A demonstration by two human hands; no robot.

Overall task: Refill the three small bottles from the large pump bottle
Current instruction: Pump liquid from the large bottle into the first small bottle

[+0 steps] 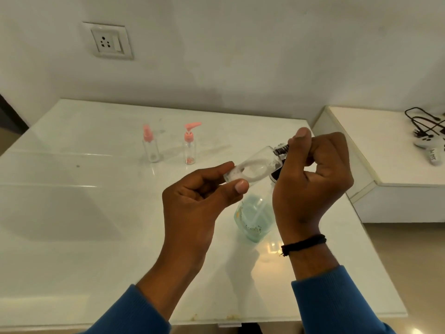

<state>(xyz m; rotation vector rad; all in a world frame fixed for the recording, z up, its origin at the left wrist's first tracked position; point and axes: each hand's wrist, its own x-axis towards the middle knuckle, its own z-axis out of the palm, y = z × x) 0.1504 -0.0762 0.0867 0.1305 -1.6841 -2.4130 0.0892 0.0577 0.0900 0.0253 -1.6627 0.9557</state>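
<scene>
The left hand [199, 196] is gripping the small bottle [255, 166]; the right hand [313, 169], at 3 o'clock, is pinching its cap [282, 149]. Keep the bottle steady while twisting.

single head-worn wide-angle view, looking forward and down over the white desk [101, 213], close above both raised hands, far wall filling the upper frame

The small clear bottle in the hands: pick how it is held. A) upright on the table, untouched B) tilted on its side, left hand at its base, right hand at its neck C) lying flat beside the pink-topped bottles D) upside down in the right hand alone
B: the small clear bottle lies tilted above the table, the left hand pinching its base and the right hand curled at its dark threaded neck.
</scene>
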